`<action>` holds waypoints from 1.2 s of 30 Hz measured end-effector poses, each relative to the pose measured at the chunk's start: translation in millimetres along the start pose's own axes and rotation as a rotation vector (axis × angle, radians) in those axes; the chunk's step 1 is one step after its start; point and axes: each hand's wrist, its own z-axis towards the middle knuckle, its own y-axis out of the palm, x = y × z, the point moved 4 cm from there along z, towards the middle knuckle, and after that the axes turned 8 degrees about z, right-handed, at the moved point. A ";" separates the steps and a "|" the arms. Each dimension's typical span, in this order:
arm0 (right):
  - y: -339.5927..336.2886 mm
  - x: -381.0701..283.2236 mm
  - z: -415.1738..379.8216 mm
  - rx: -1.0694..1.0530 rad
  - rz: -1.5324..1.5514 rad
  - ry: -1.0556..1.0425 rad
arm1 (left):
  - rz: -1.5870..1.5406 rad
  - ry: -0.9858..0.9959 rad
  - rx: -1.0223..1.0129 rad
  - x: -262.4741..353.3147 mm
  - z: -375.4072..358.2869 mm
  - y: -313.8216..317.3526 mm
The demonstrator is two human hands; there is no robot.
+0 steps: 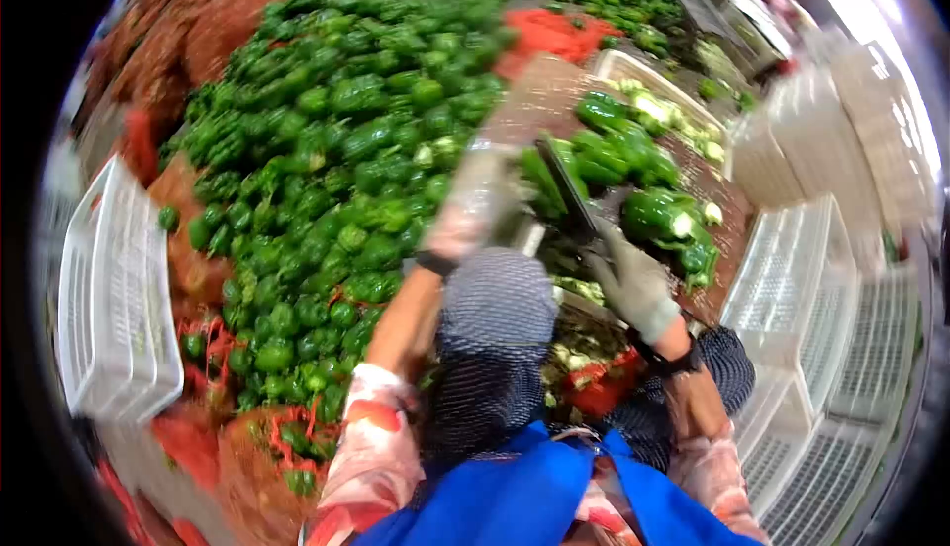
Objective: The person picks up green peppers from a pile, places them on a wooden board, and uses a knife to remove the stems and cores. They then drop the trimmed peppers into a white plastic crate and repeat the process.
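Note:
My right hand [633,284], in a pale work glove, is closed around the handle of a knife [564,185]. The dark blade points up and away from me, alongside a green bell pepper [539,182]. My left hand [487,190], also gloved, is smeared by motion just left of that pepper, so I cannot tell whether it holds anything. Right of the blade, several green bell peppers [628,155] lie on a wet brown board [727,205]. One big pepper [653,212] with a pale cut end lies just beyond my right hand.
A large heap of green peppers [366,140] spreads to the left and back. Pale cut pieces [658,111] lie in a shallow tray [614,59] at the board's far side. White plastic crates stand left [119,299] and right [787,274]. Filled red mesh sacks [237,22] sit behind the heap.

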 end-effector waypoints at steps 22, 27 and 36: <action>0.2 -23.8 30.5 -0.126 0.231 0.179 | 0.583 -0.604 0.681 -101.3 -231.2 -249.0; 5.8 -21.9 28.6 -0.129 0.249 0.239 | 1.244 -0.661 0.808 -137.4 -348.5 -355.4; 0.4 -16.3 26.0 -0.130 0.206 0.185 | 0.559 -0.836 0.747 -180.1 -339.0 -392.4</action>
